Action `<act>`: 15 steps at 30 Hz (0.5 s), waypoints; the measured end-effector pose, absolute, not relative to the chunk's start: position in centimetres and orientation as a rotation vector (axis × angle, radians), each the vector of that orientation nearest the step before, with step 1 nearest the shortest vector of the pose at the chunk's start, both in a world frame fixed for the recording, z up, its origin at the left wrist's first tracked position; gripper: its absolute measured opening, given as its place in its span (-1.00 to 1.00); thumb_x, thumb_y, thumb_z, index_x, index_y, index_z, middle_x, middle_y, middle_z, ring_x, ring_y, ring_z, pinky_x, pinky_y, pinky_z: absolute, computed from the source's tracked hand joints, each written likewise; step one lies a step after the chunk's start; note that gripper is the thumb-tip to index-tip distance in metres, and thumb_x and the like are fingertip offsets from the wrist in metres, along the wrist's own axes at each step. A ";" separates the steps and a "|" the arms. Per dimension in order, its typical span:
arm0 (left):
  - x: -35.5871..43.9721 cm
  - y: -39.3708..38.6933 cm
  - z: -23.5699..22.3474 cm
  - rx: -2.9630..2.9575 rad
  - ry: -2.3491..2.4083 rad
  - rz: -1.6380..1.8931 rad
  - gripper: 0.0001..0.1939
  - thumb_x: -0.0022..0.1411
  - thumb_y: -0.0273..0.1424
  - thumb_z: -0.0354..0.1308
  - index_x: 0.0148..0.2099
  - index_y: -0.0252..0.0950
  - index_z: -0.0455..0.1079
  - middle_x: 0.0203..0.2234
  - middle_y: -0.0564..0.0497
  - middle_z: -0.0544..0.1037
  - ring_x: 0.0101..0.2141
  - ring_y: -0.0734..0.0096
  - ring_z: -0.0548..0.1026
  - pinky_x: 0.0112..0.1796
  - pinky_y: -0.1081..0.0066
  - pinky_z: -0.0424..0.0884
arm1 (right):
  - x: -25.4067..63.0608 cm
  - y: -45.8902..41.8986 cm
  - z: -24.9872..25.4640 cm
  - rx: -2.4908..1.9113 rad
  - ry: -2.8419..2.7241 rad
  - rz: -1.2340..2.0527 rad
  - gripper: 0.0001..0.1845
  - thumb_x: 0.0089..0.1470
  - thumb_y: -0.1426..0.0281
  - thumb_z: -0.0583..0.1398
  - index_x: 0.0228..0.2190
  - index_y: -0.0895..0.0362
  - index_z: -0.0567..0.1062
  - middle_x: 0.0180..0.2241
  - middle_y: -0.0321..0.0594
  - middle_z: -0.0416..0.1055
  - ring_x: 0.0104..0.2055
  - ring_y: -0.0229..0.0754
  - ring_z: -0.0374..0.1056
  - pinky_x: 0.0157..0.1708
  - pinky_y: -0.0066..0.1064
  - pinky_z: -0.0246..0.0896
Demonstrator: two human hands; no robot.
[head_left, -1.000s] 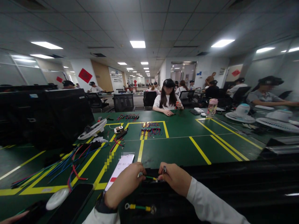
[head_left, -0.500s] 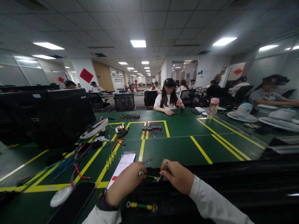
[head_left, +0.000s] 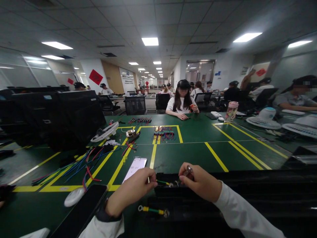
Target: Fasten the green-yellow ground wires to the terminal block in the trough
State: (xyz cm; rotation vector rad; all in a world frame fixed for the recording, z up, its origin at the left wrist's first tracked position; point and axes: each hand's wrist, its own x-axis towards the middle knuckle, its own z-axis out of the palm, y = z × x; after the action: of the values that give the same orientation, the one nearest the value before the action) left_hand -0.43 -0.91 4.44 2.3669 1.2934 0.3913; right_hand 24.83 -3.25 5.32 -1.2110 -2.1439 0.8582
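Left hand (head_left: 137, 186) pinches one of two green-yellow cables (head_left: 163, 182), right hand (head_left: 199, 181) grips one metal piece (head_left: 189, 169)

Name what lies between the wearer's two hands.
Head view: a green-and-yellow wire ending in a ring terminal, then a metal part beside the right hand.

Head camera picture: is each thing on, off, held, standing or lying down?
Left hand: closed on the upper green-and-yellow wire
Right hand: closed around a metal piece
Upper green-and-yellow wire: held at its left end
Lower green-and-yellow wire: lying on the black surface
Light phone: lying, screen lit
Dark phone: lying, screen dark
Drink bottle: standing upright
Ceiling light: on
Wire bundle: loose, spread out
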 end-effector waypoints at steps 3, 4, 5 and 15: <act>-0.4 -1.2 4.4 2.359 1.264 0.333 -0.86 0.08 -0.31 0.08 -0.37 -0.26 0.39 -0.45 0.06 0.44 -0.41 0.40 0.35 -0.42 0.48 0.17 | 24.6 -3.4 5.3 -1.214 -2.161 0.830 -0.92 0.08 0.39 0.08 -0.36 0.14 0.32 -0.50 -0.31 0.37 -0.52 -0.32 0.24 -0.52 -0.52 0.09; -0.5 -1.3 4.4 2.358 1.266 0.323 -0.86 0.07 -0.31 0.09 -0.38 -0.26 0.39 -0.45 0.06 0.44 -0.41 0.41 0.35 -0.43 0.49 0.16 | 24.5 -3.4 5.3 -1.220 -2.165 0.808 -0.92 0.08 0.38 0.08 -0.36 0.14 0.33 -0.51 -0.32 0.36 -0.52 -0.32 0.23 -0.53 -0.52 0.08; -0.5 -1.3 4.4 2.356 1.271 0.311 -0.86 0.07 -0.30 0.09 -0.39 -0.26 0.40 -0.46 0.07 0.44 -0.42 0.41 0.35 -0.43 0.49 0.15 | 24.5 -3.4 5.3 -1.223 -2.168 0.790 -0.92 0.07 0.38 0.09 -0.37 0.14 0.33 -0.52 -0.33 0.35 -0.53 -0.33 0.22 -0.53 -0.52 0.07; -1.1 -1.7 4.4 2.234 1.300 0.154 -0.76 0.07 -0.22 0.06 -0.37 -0.24 0.47 -0.51 0.06 0.48 -0.51 0.42 0.38 -0.54 0.49 0.10 | 24.0 -4.0 5.8 -1.203 -2.159 0.790 -0.90 0.10 0.37 0.06 -0.38 0.13 0.33 -0.51 -0.31 0.37 -0.50 -0.31 0.24 -0.49 -0.50 0.09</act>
State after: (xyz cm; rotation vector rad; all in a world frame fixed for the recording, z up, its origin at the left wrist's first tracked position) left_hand -1.14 -1.70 4.39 2.2345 1.2999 0.1538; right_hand 24.04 -4.05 5.80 -1.2035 -2.1586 0.7901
